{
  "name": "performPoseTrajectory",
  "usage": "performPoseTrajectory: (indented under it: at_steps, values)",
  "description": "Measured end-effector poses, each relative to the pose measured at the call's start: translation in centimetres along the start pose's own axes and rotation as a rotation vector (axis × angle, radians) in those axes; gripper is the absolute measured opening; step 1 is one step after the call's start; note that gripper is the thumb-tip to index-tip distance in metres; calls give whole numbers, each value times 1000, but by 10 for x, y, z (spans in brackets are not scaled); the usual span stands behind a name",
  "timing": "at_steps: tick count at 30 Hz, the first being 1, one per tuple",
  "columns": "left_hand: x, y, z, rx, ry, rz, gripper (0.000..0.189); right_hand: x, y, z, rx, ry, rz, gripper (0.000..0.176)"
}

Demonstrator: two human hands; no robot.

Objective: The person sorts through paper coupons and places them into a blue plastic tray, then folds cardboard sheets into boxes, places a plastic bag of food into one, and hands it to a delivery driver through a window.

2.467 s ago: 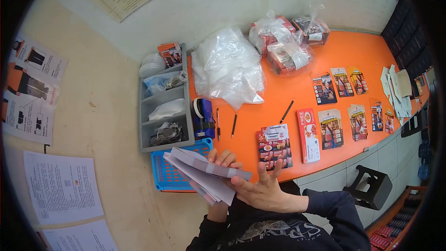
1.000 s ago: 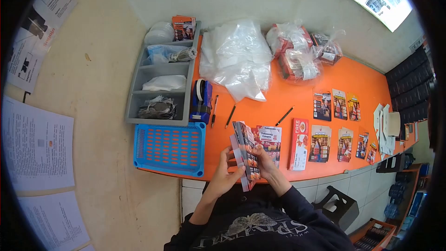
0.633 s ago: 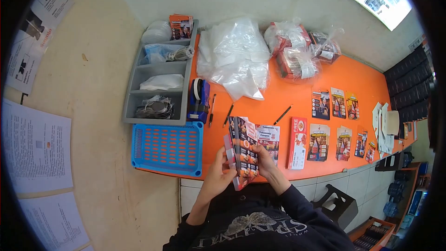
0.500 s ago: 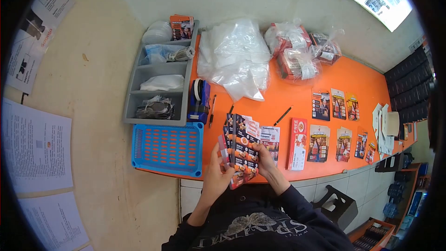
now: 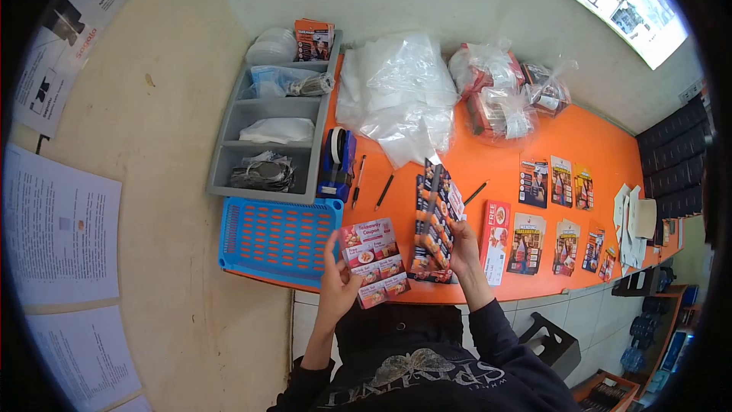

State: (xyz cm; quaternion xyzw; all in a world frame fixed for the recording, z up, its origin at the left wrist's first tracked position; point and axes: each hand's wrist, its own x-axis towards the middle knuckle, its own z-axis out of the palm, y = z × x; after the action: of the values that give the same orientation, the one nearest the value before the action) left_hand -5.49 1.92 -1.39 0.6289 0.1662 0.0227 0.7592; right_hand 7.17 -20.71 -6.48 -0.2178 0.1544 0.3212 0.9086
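Note:
In my left hand is a red and white takeaway coupon, its printed face turned up, the fingers closed along its left edge. My right hand grips a bunch of dark printed coupons, held tilted on edge and slightly fanned. The two hands are apart, above the front edge of the orange table. A red and white "FREE" leaflet lies just right of my right hand. Left of my left hand stands a blue perforated basket.
A grey divided tray holds packets and cards. Beside it are a blue tape dispenser, a pen and pencils. Plastic bags and wrapped bundles lie at the back. Several card stacks line the right side.
My hands have moved apart. The red and white coupon is now separate in my left hand, while the dark coupons have shifted right with my right hand. The view has tilted slightly.

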Motion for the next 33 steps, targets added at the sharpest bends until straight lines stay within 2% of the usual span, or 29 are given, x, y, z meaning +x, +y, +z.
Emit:
performPoseTrajectory:
  at_steps: [2, 3, 4, 5, 6, 7, 9, 10, 13, 14, 17, 20, 23, 24, 25, 27, 30, 33]
  values:
    - [9, -39, -4, 27, -12, 22, 71, -7, -2, 14, 46, -59, 1, 45]
    - [15, -54, -7, 135, 7, 42, 69, -9, -2, 18, 67, -88, -2, 45]
    - [22, -67, -5, 234, 16, 62, 68, -10, 1, 13, 45, -40, -89, 48]
    - [24, -78, -5, 337, 30, 79, 67, -15, 1, 10, 119, -5, -67, 45]
    - [26, -81, -4, 286, 42, 48, 63, -17, 5, 10, 355, -183, 8, 42]
    - [30, -82, -4, 399, 46, 76, 63, -17, 8, 11, 587, -364, 84, 39]
    - [28, -79, -2, 623, 63, 120, 62, -20, 18, 17, 800, -422, 107, 35]
    - [24, -69, 1, 751, 47, 64, 58, -21, 22, 20, 907, -450, 122, 34]
    - [15, -43, 19, 947, 86, 188, 57, -32, 26, 41, 1025, -509, 127, 34]
    - [15, -27, 24, 846, 36, 200, 59, -36, 23, 46, 1020, -454, 118, 32]
    - [15, 18, 42, 128, -276, 5, 60, -34, 23, 45, 852, -536, 130, 31]
    - [8, 60, 64, -3, -491, 114, 53, -39, 23, 42, 234, -347, -124, 40]
    - [19, 77, 77, 51, -362, -237, 51, -31, 15, 65, -296, 123, -249, 52]
    - [34, 57, 72, 13, -285, -60, 43, -24, 4, 52, -476, 79, -250, 54]
    - [46, 55, 63, 61, -276, 19, 40, -22, -1, 65, -531, 78, -258, 49]
    - [63, 57, 41, 164, -274, 180, 35, -14, -15, 71, -871, 7, -207, 43]
    - [66, 62, 24, 148, -139, 247, 30, 1, -8, 93, -978, -179, -224, 38]
    - [52, 35, 12, 335, -73, 237, 30, 15, 17, 61, -1075, -305, -418, 28]
